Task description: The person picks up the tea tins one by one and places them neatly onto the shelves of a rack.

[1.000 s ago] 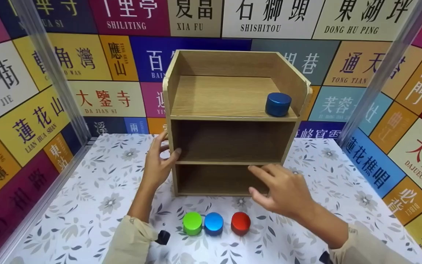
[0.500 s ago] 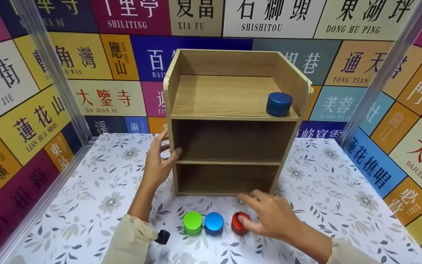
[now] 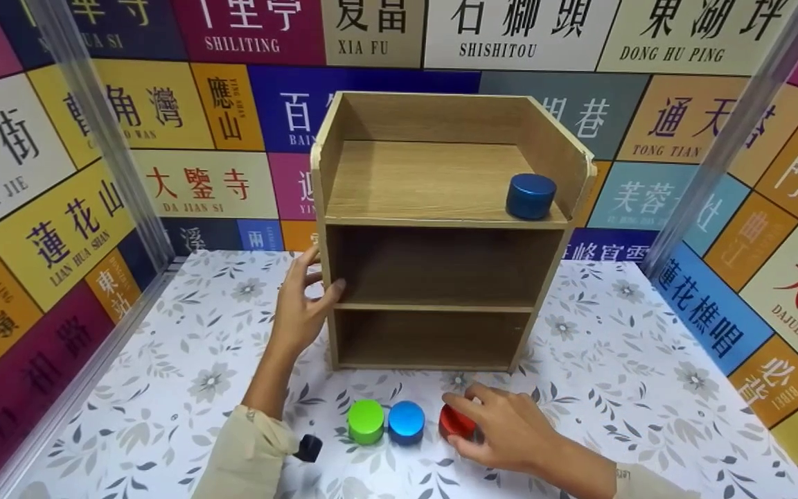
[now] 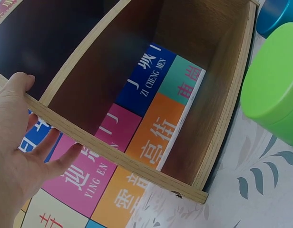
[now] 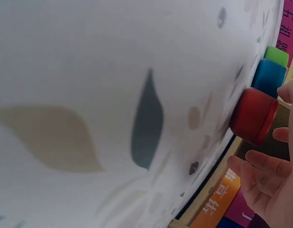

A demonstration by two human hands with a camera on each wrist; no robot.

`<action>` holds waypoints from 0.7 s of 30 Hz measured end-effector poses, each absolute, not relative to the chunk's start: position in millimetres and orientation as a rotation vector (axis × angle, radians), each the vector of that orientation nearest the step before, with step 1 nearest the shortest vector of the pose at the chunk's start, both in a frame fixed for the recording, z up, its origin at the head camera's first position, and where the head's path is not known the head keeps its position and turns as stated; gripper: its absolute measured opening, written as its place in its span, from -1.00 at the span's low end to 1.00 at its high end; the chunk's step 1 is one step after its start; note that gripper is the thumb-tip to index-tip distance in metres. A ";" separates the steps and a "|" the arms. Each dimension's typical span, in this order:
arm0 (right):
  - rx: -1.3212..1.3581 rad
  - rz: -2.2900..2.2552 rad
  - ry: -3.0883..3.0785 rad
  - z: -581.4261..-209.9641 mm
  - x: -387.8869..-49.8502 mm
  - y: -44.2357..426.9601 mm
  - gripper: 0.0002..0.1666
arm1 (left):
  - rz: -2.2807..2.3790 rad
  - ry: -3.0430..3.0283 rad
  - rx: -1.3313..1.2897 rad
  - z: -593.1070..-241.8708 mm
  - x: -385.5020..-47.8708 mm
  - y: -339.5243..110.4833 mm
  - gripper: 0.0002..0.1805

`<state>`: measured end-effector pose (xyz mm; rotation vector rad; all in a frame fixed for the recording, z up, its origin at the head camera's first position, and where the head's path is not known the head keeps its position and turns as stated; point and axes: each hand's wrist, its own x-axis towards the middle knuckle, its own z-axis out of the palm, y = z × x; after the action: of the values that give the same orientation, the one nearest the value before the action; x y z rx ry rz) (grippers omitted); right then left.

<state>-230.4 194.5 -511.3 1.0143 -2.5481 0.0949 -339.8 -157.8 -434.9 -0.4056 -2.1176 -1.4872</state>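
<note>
My left hand (image 3: 298,305) grips the left side panel of the wooden shelf (image 3: 433,308), its thumb at the front edge and its fingers outside. In the left wrist view the same hand (image 4: 18,152) lies along the shelf edge (image 4: 122,154). My right hand (image 3: 510,426) is around the red cylinder (image 3: 456,421), thumb on the near side and fingers on the far side. The right wrist view shows this hand (image 5: 275,175) with parted fingers and a gap to the red cylinder (image 5: 253,116).
Left of the red cylinder, a green cylinder (image 3: 366,421) and a blue cylinder (image 3: 406,422) stand side by side on the floral tablecloth (image 3: 219,374). A dark blue cylinder (image 3: 530,197) stands at the right of the shelf's top level. Printed walls surround the table.
My right hand has come down from the front of the shelf's lower compartment to the red cylinder, its thumb shifting to the near side. My left hand keeps its place on the side panel.
</note>
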 end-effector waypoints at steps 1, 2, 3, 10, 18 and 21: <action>1.016 0.097 -2.556 -512.4 -230.3 194.7 -0.36 | -1.486 -2.116 -0.407 -435.1 -339.8 -157.8 -0.27; 1.016 0.099 -2.563 -513.5 -230.1 194.8 -0.36 | -1.486 -2.114 -0.408 -435.3 -339.9 -157.9 -0.27; 1.017 0.100 -2.572 -514.5 -230.0 194.9 -0.36 | -1.488 -2.111 -0.410 -435.5 -340.0 -157.9 -0.27; 1.020 0.086 -2.586 -520.5 -230.5 196.1 -0.38 | -1.491 -2.080 -0.413 -435.5 -342.2 -155.3 -0.26; 1.026 0.107 -2.564 -523.2 -230.4 195.4 -0.39 | -1.515 -2.111 -0.379 -413.8 -319.1 -147.1 -0.30; 1.030 0.125 -2.513 -524.1 -230.3 194.7 -0.40 | -1.513 -2.110 -0.393 -408.6 -313.7 -146.1 -0.31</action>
<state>-230.3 194.7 -524.1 1.0299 -2.5132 0.1252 -313.7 -146.1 -408.6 -0.3931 -2.1100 -1.5131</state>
